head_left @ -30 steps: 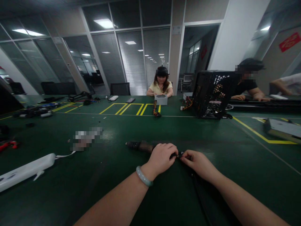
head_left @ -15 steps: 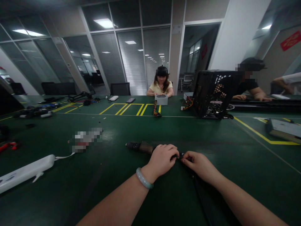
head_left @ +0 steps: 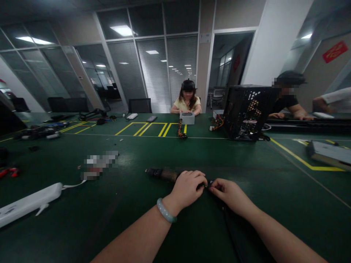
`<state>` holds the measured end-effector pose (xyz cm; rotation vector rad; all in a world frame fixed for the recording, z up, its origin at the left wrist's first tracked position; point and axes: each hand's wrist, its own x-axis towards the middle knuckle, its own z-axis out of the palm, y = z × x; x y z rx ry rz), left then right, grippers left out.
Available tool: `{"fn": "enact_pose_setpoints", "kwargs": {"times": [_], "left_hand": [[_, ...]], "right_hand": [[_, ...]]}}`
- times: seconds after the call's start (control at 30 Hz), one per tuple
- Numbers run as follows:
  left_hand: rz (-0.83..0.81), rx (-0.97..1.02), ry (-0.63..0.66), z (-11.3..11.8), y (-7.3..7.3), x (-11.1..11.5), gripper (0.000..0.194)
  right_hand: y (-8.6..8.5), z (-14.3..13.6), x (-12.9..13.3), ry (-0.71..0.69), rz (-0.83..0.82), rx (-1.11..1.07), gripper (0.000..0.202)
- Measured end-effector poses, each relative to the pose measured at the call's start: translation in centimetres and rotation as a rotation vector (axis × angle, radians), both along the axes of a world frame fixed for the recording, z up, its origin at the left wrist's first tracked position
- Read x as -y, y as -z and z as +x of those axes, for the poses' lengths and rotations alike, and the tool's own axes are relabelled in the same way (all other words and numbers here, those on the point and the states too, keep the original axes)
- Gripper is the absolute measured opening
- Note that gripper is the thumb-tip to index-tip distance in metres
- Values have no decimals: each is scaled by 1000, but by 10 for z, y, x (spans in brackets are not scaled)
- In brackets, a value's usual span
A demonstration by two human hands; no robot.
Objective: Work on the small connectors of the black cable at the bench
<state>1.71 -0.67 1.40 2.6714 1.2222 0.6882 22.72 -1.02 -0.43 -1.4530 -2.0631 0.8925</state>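
A dark, slim tool shaped like an electric screwdriver (head_left: 168, 175) lies on the green table, its narrow tip pointing left. My left hand (head_left: 189, 185), with a pale bangle at the wrist, is closed over the tool's right part and hides it. Close beside it, my right hand (head_left: 229, 191) pinches a small dark piece near the tool's right end. Fingers cover most of that piece, so its kind is unclear. From under my right hand a black cord (head_left: 229, 228) runs down toward the table's near edge.
A white power strip (head_left: 33, 204) lies at left, with red-handled tools (head_left: 10, 172) behind. A black computer case (head_left: 246, 113) stands back right, near a silver box (head_left: 331, 153). Across the table, a person sits behind a grey power supply (head_left: 187, 118); other people work at right.
The whole view has shifted slightly. Both hands keep nearly the same hold, with their fingertips a little closer together around the tool's right end.
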Motion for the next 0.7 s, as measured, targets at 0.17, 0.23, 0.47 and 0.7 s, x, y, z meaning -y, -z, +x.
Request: {"fn": "enact_pose_setpoints", "kwargs": {"times": [0.17, 0.23, 0.47, 0.7], "left_hand": [[-13, 16, -47, 1, -1, 1, 22], [-13, 10, -55, 1, -1, 2, 20], [9, -10, -4, -1, 0, 0, 13], [-16, 15, -33, 2, 0, 0, 20]], "right_hand": [[-3, -1, 0, -8, -15, -5, 16], [-2, 0, 0, -8, -11, -11, 16], [0, 0, 0, -6, -12, -4, 17], [-4, -1, 1, 8, -18, -9, 16]]}}
